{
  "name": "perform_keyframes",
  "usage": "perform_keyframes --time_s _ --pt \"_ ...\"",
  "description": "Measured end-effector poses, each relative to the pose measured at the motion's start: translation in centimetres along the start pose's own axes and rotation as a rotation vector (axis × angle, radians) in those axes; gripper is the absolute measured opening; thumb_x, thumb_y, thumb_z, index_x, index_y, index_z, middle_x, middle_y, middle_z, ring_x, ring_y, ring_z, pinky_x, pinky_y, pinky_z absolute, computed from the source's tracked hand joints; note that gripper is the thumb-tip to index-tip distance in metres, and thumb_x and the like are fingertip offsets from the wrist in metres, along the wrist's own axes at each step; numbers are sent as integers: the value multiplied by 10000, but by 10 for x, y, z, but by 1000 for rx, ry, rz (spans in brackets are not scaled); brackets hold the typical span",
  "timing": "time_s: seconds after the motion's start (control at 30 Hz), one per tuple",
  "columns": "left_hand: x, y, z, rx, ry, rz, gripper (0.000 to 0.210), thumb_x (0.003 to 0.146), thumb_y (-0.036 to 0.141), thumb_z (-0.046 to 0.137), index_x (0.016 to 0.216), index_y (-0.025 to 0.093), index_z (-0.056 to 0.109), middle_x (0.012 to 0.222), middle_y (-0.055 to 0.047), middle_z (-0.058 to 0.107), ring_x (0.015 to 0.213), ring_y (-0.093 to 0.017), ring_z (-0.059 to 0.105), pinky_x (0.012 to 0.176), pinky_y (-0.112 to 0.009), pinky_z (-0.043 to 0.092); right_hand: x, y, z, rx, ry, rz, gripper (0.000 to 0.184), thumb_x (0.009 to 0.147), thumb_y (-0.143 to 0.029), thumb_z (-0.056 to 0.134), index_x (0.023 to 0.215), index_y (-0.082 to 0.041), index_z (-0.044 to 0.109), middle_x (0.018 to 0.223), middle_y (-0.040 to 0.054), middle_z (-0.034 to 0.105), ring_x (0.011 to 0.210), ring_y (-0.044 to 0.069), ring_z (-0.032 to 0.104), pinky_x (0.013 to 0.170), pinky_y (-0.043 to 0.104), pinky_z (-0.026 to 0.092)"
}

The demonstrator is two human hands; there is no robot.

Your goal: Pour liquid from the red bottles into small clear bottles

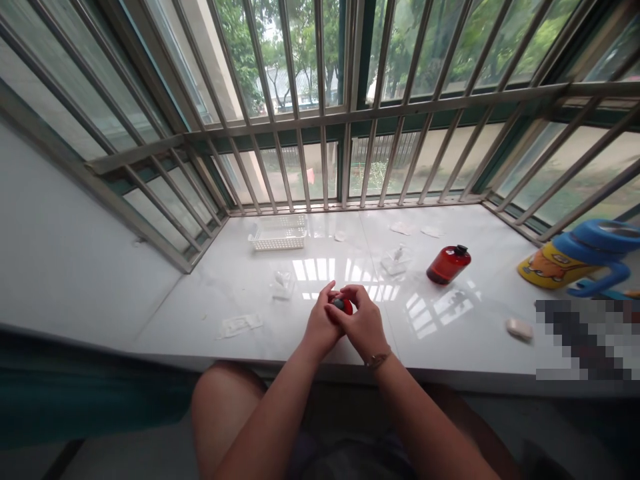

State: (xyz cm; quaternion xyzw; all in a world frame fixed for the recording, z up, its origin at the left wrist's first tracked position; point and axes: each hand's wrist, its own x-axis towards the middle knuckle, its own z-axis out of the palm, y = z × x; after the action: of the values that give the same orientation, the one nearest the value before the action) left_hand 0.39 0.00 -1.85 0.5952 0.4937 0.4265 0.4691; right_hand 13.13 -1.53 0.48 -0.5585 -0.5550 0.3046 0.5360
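Close to the counter's front edge, my left hand and my right hand meet around a small red container with a dark round top. My left fingers wrap its near side, and my right thumb and fingers close over it from the other side. Most of its body is hidden by the hands, so its exact kind is unclear. A red see-through bottle with a black neck lies tilted on the counter, to the right of my hands and apart from them.
On the white counter are a white perforated basket, clear plastic pieces, a flat clear wrapper and a pale small block. A yellow-and-blue jug stands at right. Metal window bars border the back.
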Motion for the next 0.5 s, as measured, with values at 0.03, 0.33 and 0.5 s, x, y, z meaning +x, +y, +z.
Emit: perform_keyframes --time_s 0.03,0.33,0.5 --pt "-1 2 -1 -5 0 -2 972 731 197 898 1585 282 440 1364 -104 680 1162 -275 729 1082 -462 584 0 2 -1 19 1 35 448 777 -474 887 1072 -277 615 1061 43 780 1024 299 766 949 491 617" --pt "-5 -4 -2 -75 -33 13 1044 664 262 976 1576 273 469 1392 -105 663 1254 -308 679 1123 -484 536 2 16 -15 273 -271 -16 388 894 -413 806 1138 -282 534 1198 63 764 1235 262 730 1139 481 556" --pt "-6 0 -1 -33 -4 39 1009 672 261 960 1563 271 484 1358 -86 662 1178 -282 703 1087 -458 556 -6 12 -16 176 -202 -63 433 950 -445 737 1278 -285 503 1249 86 678 1189 262 711 1029 463 607"
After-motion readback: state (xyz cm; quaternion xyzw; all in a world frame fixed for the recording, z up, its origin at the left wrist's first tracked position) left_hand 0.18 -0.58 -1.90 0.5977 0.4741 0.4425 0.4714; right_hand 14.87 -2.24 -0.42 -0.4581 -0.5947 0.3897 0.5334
